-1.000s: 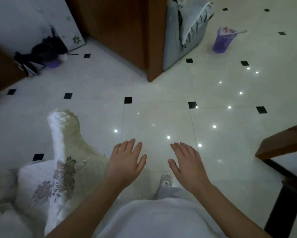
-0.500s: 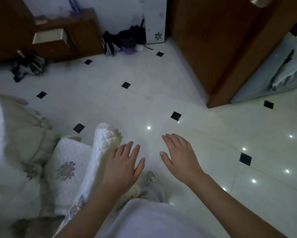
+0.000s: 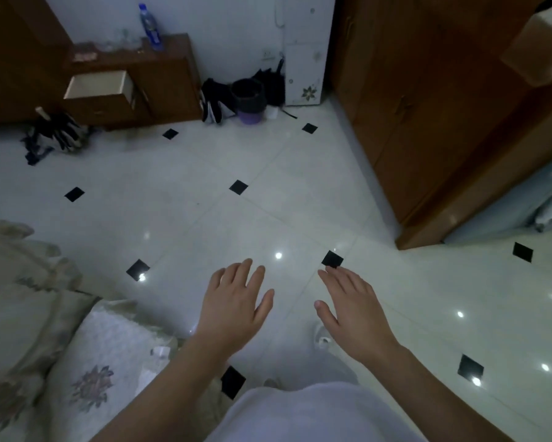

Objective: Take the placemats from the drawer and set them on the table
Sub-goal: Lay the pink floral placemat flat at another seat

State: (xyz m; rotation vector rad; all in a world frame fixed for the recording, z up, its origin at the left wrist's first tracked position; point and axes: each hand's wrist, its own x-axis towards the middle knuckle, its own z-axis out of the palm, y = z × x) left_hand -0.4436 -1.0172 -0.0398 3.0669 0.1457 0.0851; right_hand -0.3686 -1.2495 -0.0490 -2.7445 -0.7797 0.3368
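well apart from open drawer (image 3: 97,86); left hand (image 3: 233,309), right hand (image 3: 356,314); fingers straight

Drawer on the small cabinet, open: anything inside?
The drawer shows only a pale inner surface, nothing recognisable on it. Its front panel covers the near part; flat contents cannot be ruled out.

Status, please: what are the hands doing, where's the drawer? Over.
Left hand and right hand open, empty. Drawer open, far left; no placemats in view. Dark heap on floor by it.

Dim, soft, glare spots on floor (image 3: 185,218)
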